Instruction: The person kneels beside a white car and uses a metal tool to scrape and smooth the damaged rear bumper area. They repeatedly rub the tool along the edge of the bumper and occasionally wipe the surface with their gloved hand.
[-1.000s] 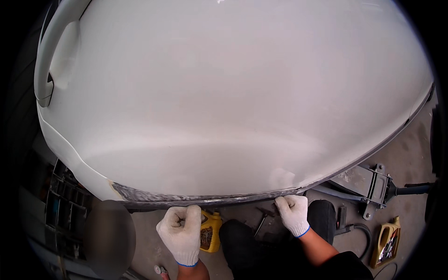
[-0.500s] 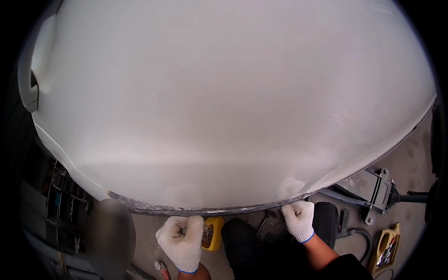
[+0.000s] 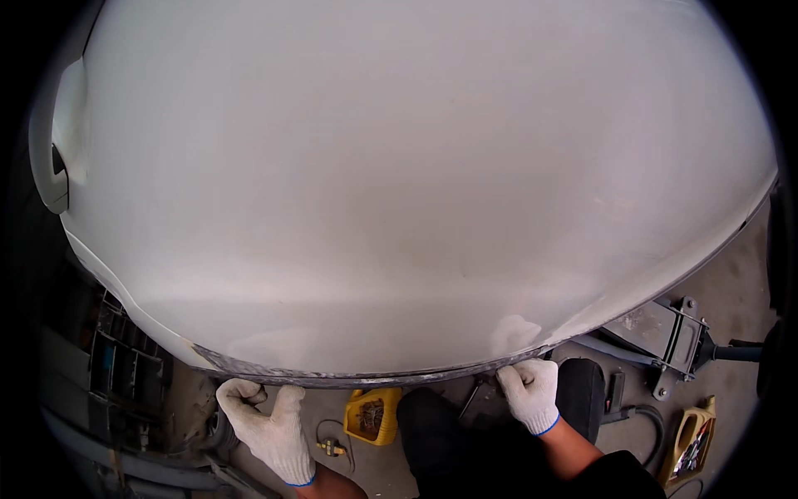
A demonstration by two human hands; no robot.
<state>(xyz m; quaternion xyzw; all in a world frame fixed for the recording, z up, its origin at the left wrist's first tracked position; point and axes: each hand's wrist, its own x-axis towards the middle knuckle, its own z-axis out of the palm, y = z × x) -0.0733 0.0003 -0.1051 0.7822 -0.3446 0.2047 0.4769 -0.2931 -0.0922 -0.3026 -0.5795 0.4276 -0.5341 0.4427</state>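
Note:
A large pale car panel [image 3: 399, 166] fills most of the view, its lower edge [image 3: 399, 381] dark and scuffed. My left hand [image 3: 270, 428], in a white knitted glove, is at the left part of this edge. Its thumb stands apart from the bent fingers, with nothing visible between them. Further right, my right hand [image 3: 532, 395], in a matching glove, is closed against the underside of the edge. Its curled fingers hide whatever they may hold.
Below the panel are a cut yellow container [image 3: 371, 416] of small metal bits and a small yellow object with a cord [image 3: 331, 447]. At right lie a floor jack [image 3: 665, 341], a black hose [image 3: 652, 424] and a cut yellow jug [image 3: 690, 441] of tools. A dark rack [image 3: 125, 366] stands left.
My left hand has moved left along the edge, and its thumb has parted from the fingers. My right hand has hardly moved. A blurred dark oval at lower left is gone.

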